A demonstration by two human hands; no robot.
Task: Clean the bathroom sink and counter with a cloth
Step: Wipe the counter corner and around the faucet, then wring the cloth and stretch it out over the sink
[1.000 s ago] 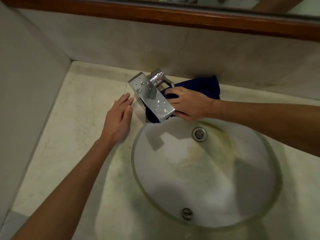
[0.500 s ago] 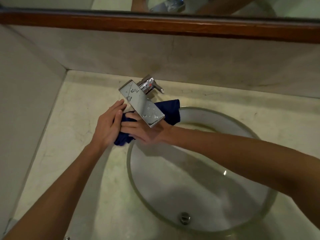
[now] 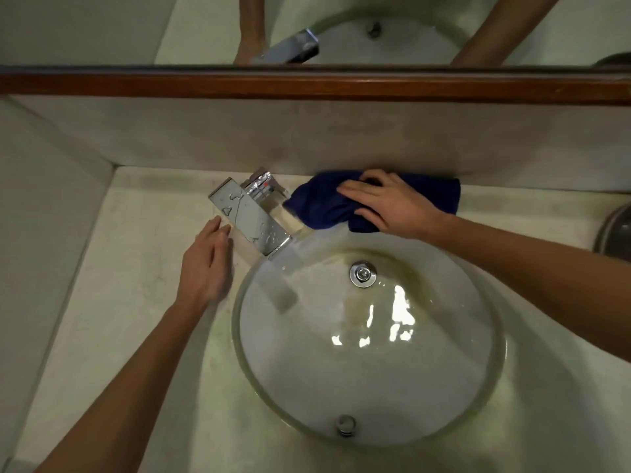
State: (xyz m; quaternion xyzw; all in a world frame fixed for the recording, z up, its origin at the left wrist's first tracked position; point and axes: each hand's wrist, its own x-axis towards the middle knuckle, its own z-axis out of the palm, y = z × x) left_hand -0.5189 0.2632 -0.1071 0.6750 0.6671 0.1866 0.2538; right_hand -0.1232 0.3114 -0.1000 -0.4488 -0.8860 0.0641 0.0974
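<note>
Cloth (image 3: 327,203) lies bunched under right hand (image 3: 392,206) (grip curled onto it), behind sink (image 3: 491,380).

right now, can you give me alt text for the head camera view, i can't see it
A person's right hand presses a dark blue cloth on the counter behind a round sink, against the back wall. The left hand rests flat on the counter left of the wet chrome tap. A mirror hangs above.

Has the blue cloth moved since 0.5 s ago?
Yes. The blue cloth went from the faucet's left front to its right, along the back wall.
</note>
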